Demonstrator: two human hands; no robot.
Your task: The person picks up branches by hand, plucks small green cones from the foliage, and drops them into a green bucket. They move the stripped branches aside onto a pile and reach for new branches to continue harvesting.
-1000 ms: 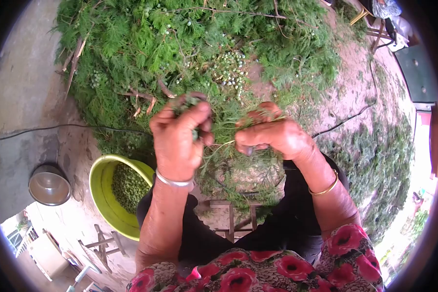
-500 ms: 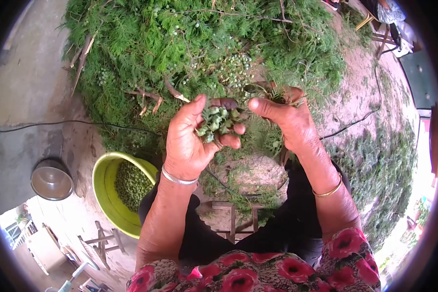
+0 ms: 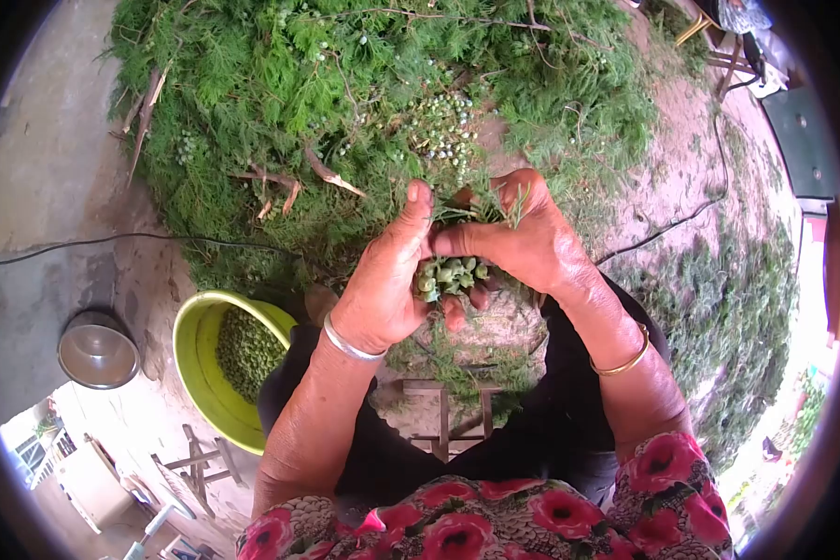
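Note:
My left hand [image 3: 383,278] is cupped round a clump of small green seed cones [image 3: 450,274], which shows between the palm and the curled fingers. Against it, my right hand [image 3: 532,241] pinches a leafy green sprig [image 3: 508,207], its thumb pressed close to the left thumb and forefinger. Some right fingers are hidden behind the sprig and thumb. Just beyond both hands, pale loose cones [image 3: 450,126] lie among the large heap of green conifer branches [image 3: 252,121].
A yellow-green bucket [image 3: 189,350], part filled with green cones [image 3: 247,355], stands at my left beside a metal bowl [image 3: 100,350]. A black cable [image 3: 131,238] crosses the ground. Cut branches [image 3: 737,327] are spread on the right. A small wooden stool [image 3: 196,462] stands lower left.
My hands have come together, the right moving left and down to the cones in my left hand. The left hand has shifted right and turned.

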